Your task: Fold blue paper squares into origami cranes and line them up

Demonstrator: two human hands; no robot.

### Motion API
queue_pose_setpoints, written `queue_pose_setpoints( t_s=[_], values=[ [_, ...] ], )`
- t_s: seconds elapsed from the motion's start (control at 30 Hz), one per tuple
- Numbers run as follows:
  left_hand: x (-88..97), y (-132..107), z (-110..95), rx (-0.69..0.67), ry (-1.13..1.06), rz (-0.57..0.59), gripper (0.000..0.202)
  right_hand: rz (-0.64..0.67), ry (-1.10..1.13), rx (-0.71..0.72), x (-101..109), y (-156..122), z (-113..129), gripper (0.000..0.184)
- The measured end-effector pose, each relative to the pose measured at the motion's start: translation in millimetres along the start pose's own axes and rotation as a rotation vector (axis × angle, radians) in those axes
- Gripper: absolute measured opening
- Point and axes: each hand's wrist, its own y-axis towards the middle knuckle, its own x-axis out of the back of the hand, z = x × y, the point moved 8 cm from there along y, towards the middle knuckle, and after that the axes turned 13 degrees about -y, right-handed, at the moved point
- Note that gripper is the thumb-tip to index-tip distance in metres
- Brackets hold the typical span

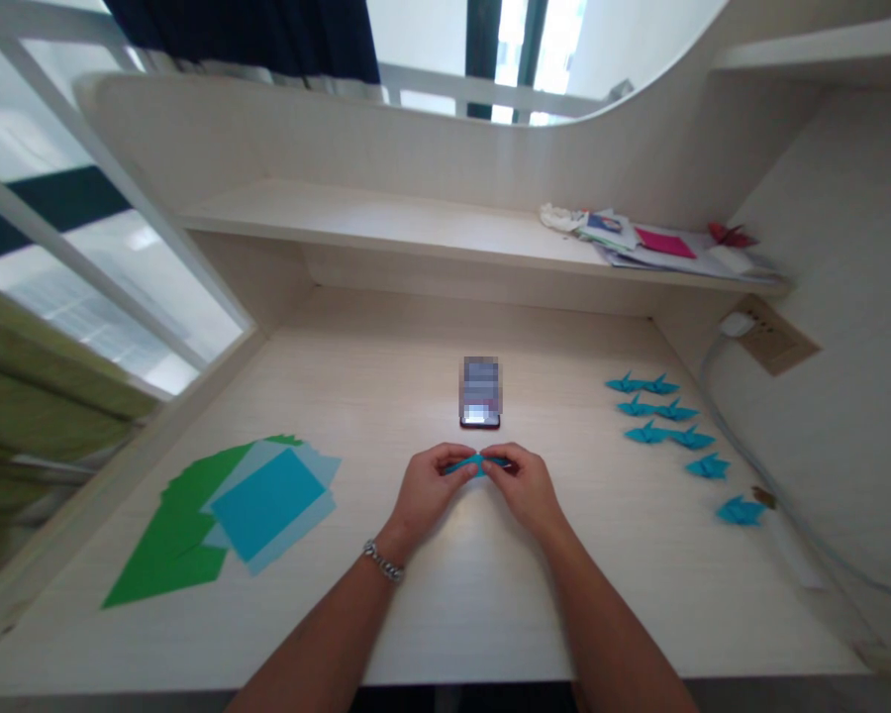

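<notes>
While both hands meet over the counter (445, 614), left hand (425, 487) and right hand (526, 487) each pinch one end of the folded blue paper (475, 464), grip pressed tight, just before the phone (480, 393).

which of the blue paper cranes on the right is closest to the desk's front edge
The single crane at the near end of the row, set apart from the others; the rest lie farther back, mostly in pairs.

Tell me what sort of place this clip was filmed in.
Likely a bedroom or dorm study nook: a built-in desk with a shelf above, white railing like a bunk bed's, and a wall socket. The left hand and right hand pinch a blue paper fold.
</notes>
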Motion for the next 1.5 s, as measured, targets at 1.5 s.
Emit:
queue_pose_setpoints(
  t_s=[1.5],
  values=[
    [-9.6,-4,-11,-0.058,0.187,0.133,0.012,0.14,0.297,-0.204,-16,0,-24,0.018]
  ],
)
